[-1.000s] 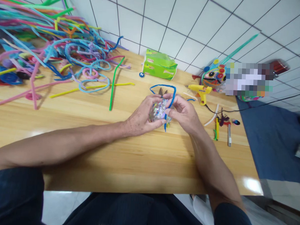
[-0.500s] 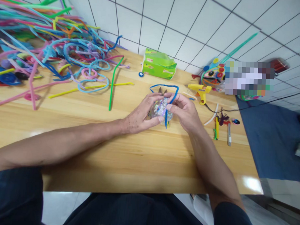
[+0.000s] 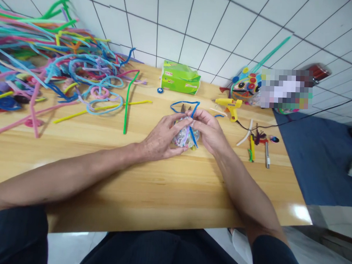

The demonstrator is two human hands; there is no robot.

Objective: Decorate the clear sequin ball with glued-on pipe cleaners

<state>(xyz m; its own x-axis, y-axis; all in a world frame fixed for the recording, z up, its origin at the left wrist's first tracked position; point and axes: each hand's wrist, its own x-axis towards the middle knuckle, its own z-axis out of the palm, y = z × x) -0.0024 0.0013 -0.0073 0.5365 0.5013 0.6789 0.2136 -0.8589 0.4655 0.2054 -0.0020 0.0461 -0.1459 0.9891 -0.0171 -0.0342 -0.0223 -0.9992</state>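
A clear, rounded plastic piece (image 3: 180, 138) with glittery, colourful bits sits low over the table between my hands. Its left side is wrapped by my left hand (image 3: 167, 134), fingers over the top and a digit along the lower edge. A bent blue pipe cleaner (image 3: 194, 137) lies across the piece, its other part looping out behind. My right hand (image 3: 209, 129) is closed, pinching this pipe cleaner against the piece near the left fingertips. Two dark pointed metal tips (image 3: 183, 108) show just behind the hands; the rest of that tool is hidden.
Colourful pipe cleaners (image 3: 88, 73) are heaped at left, with a green one (image 3: 126, 111) nearer. A green tissue pack (image 3: 180, 78) stands by the tiled wall. On the right are a yellow glue gun (image 3: 231, 107) with its cord, a cutter knife (image 3: 267, 154) and a decorated item (image 3: 245, 86).
The left fingers have moved over the top of the clear piece to the blue pipe cleaner. The pipe cleaner's near end now slants to the right. The view has shifted slightly.
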